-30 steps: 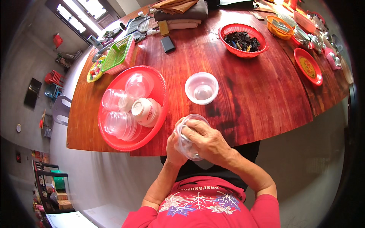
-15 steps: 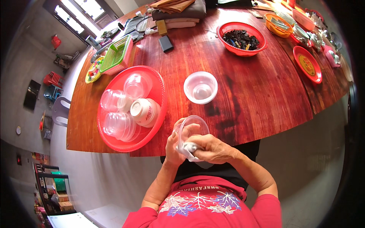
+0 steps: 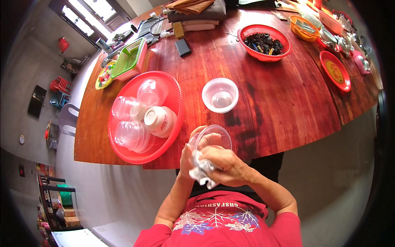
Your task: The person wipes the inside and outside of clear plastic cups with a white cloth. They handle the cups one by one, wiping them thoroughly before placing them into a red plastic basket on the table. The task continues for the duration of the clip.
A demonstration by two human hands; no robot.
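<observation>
A clear plastic bowl (image 3: pixel 222 135) is tilted up at the table's front edge, its rim facing me. My left hand (image 3: pixel 190 154) grips it from the left, with fingers behind the clear wall. Bunched in my right hand (image 3: pixel 226 164) is a white cloth (image 3: pixel 203 173), pressed against the bowl's near side; its loose end hangs below my fingers. Beyond my hands, a whitish plastic bowl (image 3: pixel 220 95) stands upright on the table. To the left, a large red basin (image 3: pixel 170 138) holds upturned clear plastic bowls (image 3: pixel 131 135) and white patterned bowls (image 3: pixel 159 121).
A red colander (image 3: pixel 263 57) with dark pieces stands far right of centre. Behind the basin are a green-and-pink basket (image 3: pixel 131 61) and a yellow basket (image 3: pixel 101 82). A dark box (image 3: pixel 183 48) and folded cloths (image 3: pixel 197 16) lie farther back. A red tray (image 3: pixel 335 71) rests at right.
My right hand has shifted with the cloth along the clear bowl, and more of the cloth hangs down. The bowl's rim has turned a little more toward me. The view has shifted slightly.
</observation>
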